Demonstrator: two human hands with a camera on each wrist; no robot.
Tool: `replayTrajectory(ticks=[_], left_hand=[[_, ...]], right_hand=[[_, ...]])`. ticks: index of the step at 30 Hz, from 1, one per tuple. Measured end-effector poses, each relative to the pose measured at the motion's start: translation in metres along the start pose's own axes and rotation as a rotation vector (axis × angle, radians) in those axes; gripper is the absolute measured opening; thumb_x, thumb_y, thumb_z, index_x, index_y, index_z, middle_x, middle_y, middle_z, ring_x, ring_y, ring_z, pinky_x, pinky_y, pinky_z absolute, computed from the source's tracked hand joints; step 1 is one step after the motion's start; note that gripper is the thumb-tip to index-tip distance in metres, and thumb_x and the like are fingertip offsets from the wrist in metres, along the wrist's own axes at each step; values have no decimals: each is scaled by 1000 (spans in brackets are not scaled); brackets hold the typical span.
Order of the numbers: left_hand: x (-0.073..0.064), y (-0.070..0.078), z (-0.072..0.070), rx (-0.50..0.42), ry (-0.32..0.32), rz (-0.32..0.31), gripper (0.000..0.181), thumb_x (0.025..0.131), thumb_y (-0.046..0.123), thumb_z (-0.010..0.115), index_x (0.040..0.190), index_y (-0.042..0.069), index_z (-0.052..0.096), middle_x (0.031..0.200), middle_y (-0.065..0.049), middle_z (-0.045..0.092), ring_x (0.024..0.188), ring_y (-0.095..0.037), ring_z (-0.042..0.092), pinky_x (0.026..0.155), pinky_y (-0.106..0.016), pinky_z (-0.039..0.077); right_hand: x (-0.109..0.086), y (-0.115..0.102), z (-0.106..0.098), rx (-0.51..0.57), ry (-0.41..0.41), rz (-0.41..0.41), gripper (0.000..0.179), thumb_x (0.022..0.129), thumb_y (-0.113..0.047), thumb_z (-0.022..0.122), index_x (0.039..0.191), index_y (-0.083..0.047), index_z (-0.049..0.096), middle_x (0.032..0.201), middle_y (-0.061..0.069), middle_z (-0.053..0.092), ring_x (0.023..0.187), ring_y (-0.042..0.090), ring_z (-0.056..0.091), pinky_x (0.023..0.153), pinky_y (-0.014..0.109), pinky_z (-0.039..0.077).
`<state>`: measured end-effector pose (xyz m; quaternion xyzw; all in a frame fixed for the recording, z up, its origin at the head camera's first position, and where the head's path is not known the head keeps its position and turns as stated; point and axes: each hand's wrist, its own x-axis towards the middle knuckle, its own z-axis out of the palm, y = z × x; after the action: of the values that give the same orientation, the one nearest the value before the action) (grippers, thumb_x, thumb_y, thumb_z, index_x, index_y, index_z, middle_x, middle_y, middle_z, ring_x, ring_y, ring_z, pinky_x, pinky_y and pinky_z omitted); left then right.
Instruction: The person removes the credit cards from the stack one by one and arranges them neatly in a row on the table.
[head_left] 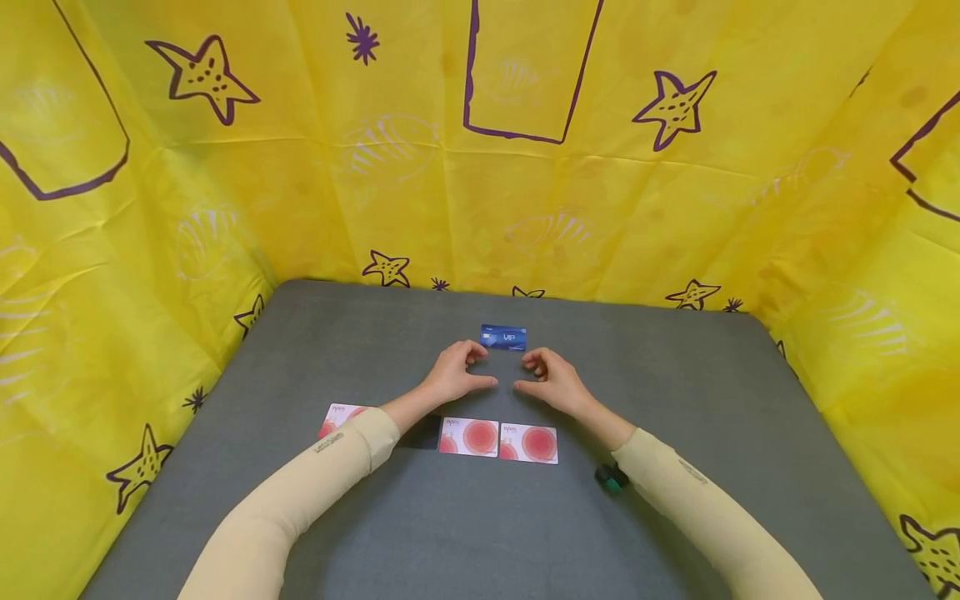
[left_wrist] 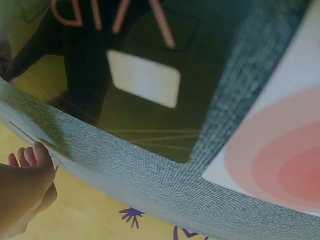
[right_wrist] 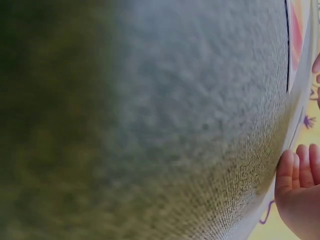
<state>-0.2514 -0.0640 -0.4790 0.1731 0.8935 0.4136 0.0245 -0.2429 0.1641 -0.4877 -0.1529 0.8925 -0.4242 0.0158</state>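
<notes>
A blue card with "VIP" lettering (head_left: pixel 504 337) lies flat toward the far side of the table. Just on the near side of it, my left hand (head_left: pixel 453 372) and right hand (head_left: pixel 557 381) face each other, fingers loosely bent, thumbs pointing inward, nothing held. Closer in is a row of cards: a pink-and-white card (head_left: pixel 469 437) and another pink-and-white card (head_left: pixel 528 443) at its right. Farther left, my left forearm partly covers a third pink-and-white card (head_left: pixel 345 416) and a black card (head_left: pixel 423 433). The left wrist view shows the black card's pale chip (left_wrist: pixel 145 79) and "VIP" lettering up close.
Grey cloth covers the table (head_left: pixel 510 533). Yellow curtains (head_left: pixel 315 192) with starfish and fish drawings hang along its back and sides. A small dark device (head_left: pixel 611 478) sits under my right wrist.
</notes>
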Motion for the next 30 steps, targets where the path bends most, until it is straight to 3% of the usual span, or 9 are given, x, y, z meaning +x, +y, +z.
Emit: replayTrajectory(ticks=[5,17,24,30], left_hand=[[6,-1,-3,2,22,-34,47,76,24,84,111,3,61,105,-12,59,98,-26,54,89,-40,45],[25,-7,-6,-3,71,-40,47,78,18,83,113,-1,60,107,-15,59,99,-29,54,90,-41,44],[35,-19,-3,-19,95,3,48,77,30,83,109,2,60,100,-11,58,92,-26,54,86,-36,45],[39,-15,-5,2,88,-56,47,78,19,82,112,-3,59,106,-17,59,99,-31,55,91,-42,44]], right_hand=[[9,1,-2,6,26,10,46,77,-18,84,113,-2,61,104,11,65,90,25,56,82,35,45],[26,3,-4,-12,60,45,46,78,-19,82,114,0,60,106,13,65,91,26,54,82,36,44],[36,4,-3,-29,71,58,48,78,-20,82,115,0,59,107,15,64,93,28,53,84,38,43],[42,6,-3,-42,72,80,48,79,-19,81,116,2,58,107,16,64,93,29,53,86,41,44]])
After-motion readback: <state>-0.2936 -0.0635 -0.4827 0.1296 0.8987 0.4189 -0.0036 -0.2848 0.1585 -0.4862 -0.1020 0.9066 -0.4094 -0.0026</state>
